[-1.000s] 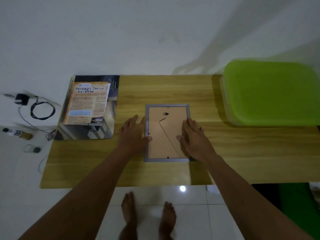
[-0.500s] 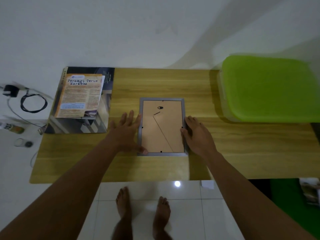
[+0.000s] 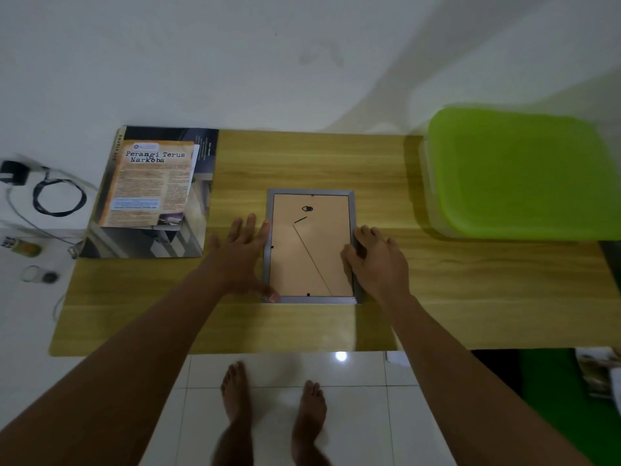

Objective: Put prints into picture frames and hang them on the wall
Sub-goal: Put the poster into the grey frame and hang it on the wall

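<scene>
Hidden: the front of the picture frame (image 3: 312, 250) is turned down, so what is inside cannot be seen.
Cut off: the green box (image 3: 524, 173) is cut by the right side of the view.
Hard to see: the small things (image 3: 40, 275) on the floor (image 3: 285, 371) at the left are too blurry to name.
Picture frame: it is laid flat in the middle of the wooden table (image 3: 302, 163), brown back up.
Left hand (image 3: 240, 257): it is laid flat with straight fingers, touching the frame's left side.
Right hand (image 3: 378, 260): the fingers are bent over the frame's right edge, and the thumb is set on the brown back; the edge seems to be gripped.
Hands: they are kept apart, one on each side of the frame.
Papers: a leaflet (image 3: 151, 186) is laid on a magazine (image 3: 198, 230) at the table's far left corner.
</scene>
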A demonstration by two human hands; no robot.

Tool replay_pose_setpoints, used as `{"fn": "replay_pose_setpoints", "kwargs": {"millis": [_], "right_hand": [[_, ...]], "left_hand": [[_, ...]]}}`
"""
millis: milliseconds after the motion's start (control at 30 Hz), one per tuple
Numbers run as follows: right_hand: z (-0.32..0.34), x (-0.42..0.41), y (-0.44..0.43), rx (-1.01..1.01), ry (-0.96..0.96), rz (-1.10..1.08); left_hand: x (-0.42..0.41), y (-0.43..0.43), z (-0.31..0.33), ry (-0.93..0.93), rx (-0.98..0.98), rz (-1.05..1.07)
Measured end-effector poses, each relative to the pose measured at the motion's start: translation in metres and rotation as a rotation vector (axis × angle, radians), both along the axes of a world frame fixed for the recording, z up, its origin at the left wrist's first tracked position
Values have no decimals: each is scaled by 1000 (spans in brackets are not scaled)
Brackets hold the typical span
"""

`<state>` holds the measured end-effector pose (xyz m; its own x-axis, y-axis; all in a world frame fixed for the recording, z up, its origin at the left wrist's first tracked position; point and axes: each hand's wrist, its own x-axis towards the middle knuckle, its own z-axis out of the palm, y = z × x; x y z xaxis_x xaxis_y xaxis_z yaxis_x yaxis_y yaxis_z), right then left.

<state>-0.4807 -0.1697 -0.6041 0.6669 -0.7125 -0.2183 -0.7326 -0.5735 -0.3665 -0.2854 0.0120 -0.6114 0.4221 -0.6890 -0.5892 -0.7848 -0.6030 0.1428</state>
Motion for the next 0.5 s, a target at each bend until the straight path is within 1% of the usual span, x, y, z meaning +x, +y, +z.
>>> {"fn": "replay_pose_setpoints", "kwargs": {"millis": [233,500], "right_hand": [[3,2,1,-5,7,3],[16,3,6,-54,39,69]], "left_hand": [[0,1,1,-9,-3,1],[0,2,0,-7,-5,11]]}}
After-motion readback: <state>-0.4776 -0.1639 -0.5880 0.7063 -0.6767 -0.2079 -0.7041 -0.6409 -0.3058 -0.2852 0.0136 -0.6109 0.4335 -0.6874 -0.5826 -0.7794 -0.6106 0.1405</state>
